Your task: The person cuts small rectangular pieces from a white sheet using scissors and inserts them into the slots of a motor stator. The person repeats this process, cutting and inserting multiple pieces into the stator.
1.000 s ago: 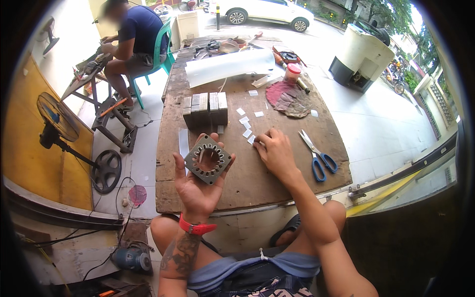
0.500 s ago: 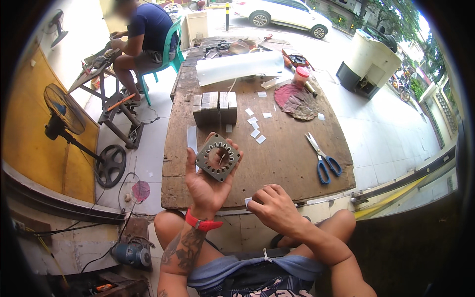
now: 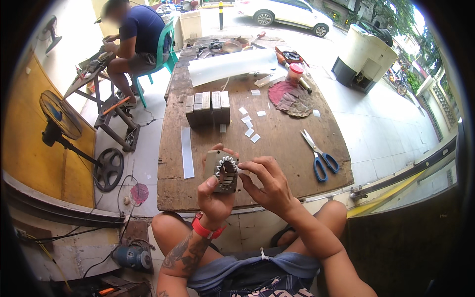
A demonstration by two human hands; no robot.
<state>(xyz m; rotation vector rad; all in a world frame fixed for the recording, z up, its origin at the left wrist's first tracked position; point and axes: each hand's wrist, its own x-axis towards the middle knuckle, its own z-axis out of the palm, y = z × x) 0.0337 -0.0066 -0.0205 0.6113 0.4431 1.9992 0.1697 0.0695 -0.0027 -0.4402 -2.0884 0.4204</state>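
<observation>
At the wooden bench [image 3: 292, 153], our left hand [image 3: 217, 202] grips a slotted core [image 3: 213, 162], angled presumably for access by our right hand [image 3: 270, 181], apparently pinching a white slip [image 3: 238, 168].

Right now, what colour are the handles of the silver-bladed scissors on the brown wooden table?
Blue handles, clearest in the head view.
</observation>
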